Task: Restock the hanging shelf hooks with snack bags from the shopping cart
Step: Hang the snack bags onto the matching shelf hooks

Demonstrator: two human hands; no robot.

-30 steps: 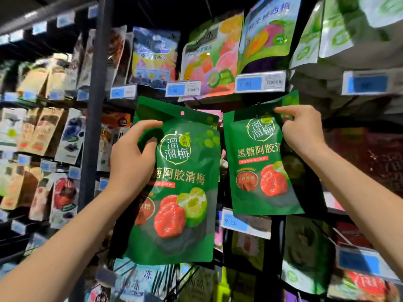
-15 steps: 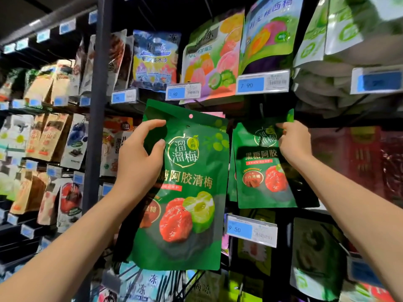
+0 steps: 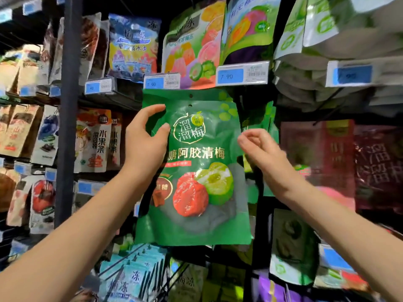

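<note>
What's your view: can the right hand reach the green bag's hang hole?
Probably yes: the right hand is beside the green bag, its hang hole uncovered; the left hand grips the left side.

Left hand (image 3: 144, 147) grips green snack bag (image 3: 196, 214); right hand (image 3: 259, 153) beside it.

The snack bag (image 3: 196, 171) is held up before the shelves, just below a price tag (image 3: 162, 82). The left hand (image 3: 145, 144) grips its left edge and the right hand (image 3: 259, 149) is at its right edge. Another bag (image 3: 269, 118) hangs behind that hand, and a post (image 3: 69, 105) stands to the left.
</note>
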